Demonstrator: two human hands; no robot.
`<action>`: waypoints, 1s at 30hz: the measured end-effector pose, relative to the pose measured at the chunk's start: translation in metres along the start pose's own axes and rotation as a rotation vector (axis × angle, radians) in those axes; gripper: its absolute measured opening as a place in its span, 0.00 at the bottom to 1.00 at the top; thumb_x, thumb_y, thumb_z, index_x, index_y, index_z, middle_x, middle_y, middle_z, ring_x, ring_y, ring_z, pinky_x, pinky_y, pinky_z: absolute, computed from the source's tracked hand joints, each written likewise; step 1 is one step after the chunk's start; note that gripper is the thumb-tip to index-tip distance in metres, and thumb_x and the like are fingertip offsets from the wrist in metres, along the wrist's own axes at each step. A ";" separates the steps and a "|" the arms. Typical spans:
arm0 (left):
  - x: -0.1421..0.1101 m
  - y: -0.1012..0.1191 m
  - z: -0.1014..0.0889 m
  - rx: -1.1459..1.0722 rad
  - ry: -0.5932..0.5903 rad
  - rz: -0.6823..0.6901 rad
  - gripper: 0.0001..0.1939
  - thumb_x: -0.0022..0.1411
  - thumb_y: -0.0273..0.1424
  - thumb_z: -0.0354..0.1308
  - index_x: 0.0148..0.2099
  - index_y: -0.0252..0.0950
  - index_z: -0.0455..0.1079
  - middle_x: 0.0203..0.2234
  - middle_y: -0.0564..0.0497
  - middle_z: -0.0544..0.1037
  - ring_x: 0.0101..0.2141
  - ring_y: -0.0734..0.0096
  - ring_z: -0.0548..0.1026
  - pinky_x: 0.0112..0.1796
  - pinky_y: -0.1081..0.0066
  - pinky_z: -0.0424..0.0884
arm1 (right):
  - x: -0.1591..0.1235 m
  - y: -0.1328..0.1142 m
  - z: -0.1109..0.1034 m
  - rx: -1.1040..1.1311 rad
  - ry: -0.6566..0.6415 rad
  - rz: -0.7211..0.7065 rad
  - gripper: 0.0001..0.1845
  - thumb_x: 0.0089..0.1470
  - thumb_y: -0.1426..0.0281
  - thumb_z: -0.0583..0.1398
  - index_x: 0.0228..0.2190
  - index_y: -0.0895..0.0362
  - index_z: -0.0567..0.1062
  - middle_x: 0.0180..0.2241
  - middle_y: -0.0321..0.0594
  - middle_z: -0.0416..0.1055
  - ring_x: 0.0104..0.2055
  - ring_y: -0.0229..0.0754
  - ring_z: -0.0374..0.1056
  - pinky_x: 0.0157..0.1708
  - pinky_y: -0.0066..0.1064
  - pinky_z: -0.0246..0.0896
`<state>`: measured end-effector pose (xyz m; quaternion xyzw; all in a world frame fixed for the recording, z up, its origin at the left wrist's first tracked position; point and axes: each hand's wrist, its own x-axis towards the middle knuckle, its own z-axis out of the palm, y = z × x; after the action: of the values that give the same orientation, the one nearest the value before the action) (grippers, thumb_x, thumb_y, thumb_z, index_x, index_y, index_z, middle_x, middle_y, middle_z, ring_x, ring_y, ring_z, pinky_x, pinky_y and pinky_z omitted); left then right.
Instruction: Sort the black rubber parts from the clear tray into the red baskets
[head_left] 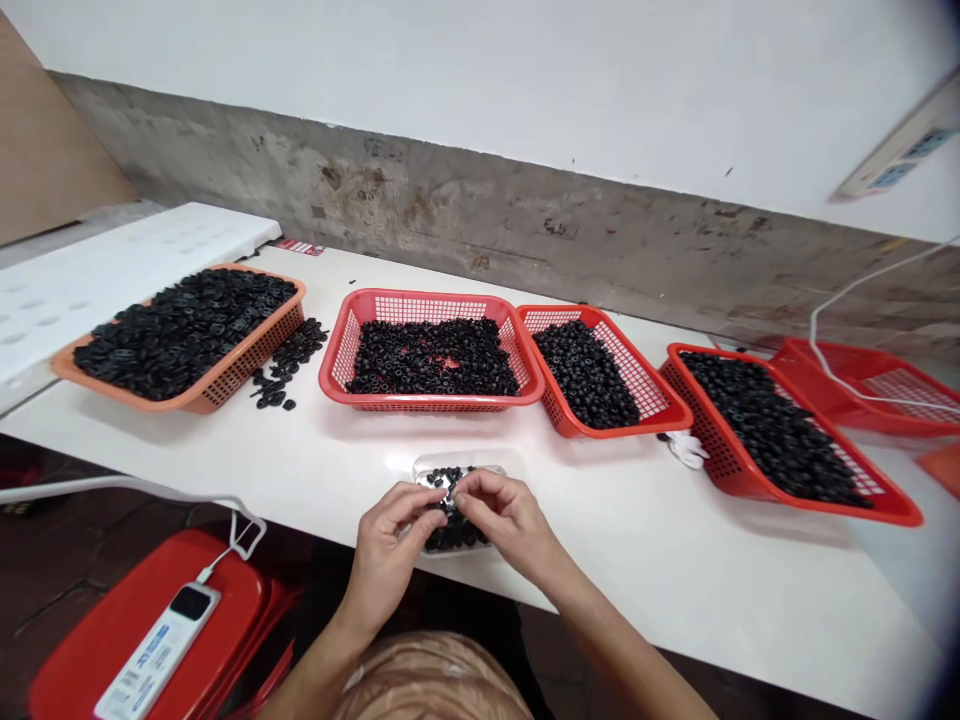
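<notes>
Both of my hands meet above a small clear tray [427, 465] at the table's front edge, with small black parts [457, 535] lying in it. My left hand [394, 530] has thumb and forefinger pinched together. Facing it, my right hand [506, 515] pinches too, its fingertips almost touching those of the left. Whatever sits between the fingertips is too small to name. Straight ahead stands a red basket [431, 403] of small black rings [420, 355].
An orange basket [217, 385] of flat black pieces is at left, beside loose black pieces [289, 360]. Two red baskets [645, 420] [750, 465] of black parts stand at right. A power bank [161, 650] lies on a red stool [187, 570], lower left.
</notes>
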<state>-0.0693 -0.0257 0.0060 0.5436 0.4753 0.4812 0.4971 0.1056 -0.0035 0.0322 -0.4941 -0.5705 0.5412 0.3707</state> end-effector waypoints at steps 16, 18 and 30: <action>-0.004 -0.001 0.000 0.002 0.064 -0.076 0.15 0.60 0.30 0.62 0.51 0.37 0.75 0.36 0.49 0.78 0.34 0.71 0.78 0.39 0.73 0.75 | -0.035 0.007 0.019 -0.967 0.024 -0.597 0.25 0.63 0.80 0.48 0.60 0.62 0.63 0.35 0.46 0.73 0.33 0.43 0.70 0.35 0.33 0.65; -0.003 -0.001 -0.003 -0.002 0.047 -0.037 0.11 0.62 0.31 0.61 0.47 0.38 0.76 0.38 0.49 0.78 0.35 0.69 0.78 0.41 0.72 0.75 | -0.029 0.006 0.012 -0.748 -0.066 -0.500 0.23 0.66 0.76 0.50 0.60 0.58 0.64 0.35 0.44 0.74 0.34 0.41 0.71 0.35 0.30 0.66; -0.003 0.000 -0.011 -0.274 -0.028 -0.198 0.07 0.61 0.34 0.64 0.40 0.37 0.77 0.28 0.53 0.78 0.30 0.71 0.78 0.35 0.74 0.73 | 0.029 0.024 -0.031 -1.119 0.062 0.048 0.14 0.64 0.71 0.53 0.40 0.57 0.79 0.38 0.47 0.79 0.43 0.47 0.75 0.42 0.31 0.64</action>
<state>-0.0806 -0.0277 0.0061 0.4279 0.4493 0.4827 0.6181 0.1325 0.0305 0.0093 -0.6441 -0.7482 0.1494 0.0561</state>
